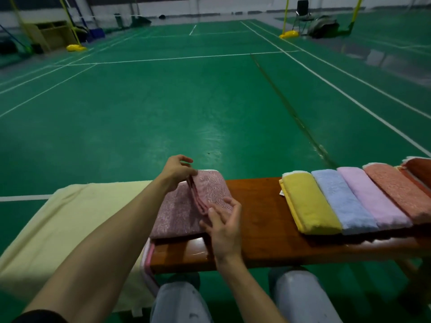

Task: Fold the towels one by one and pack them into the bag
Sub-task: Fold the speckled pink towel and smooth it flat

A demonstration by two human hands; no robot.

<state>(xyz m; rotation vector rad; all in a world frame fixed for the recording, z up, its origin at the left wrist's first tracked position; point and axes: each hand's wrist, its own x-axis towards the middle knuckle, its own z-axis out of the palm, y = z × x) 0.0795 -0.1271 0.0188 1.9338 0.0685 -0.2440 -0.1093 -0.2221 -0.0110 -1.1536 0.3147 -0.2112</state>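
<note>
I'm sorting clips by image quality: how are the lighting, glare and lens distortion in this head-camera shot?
Head view: dim, uneven light, darkest toward the corners; pale glare on the green floor and on the front edge of the bench; the wide-angle lens slightly bows the court lines; the pink towel and the row of folded towels look fairly sharp, the far wall soft.

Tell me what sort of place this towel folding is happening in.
Most likely an indoor badminton hall. It has a glossy green sports floor marked with white court lines, yellow weighted net-post bases at the court edges, and a black folding chair near the far wall.
</note>
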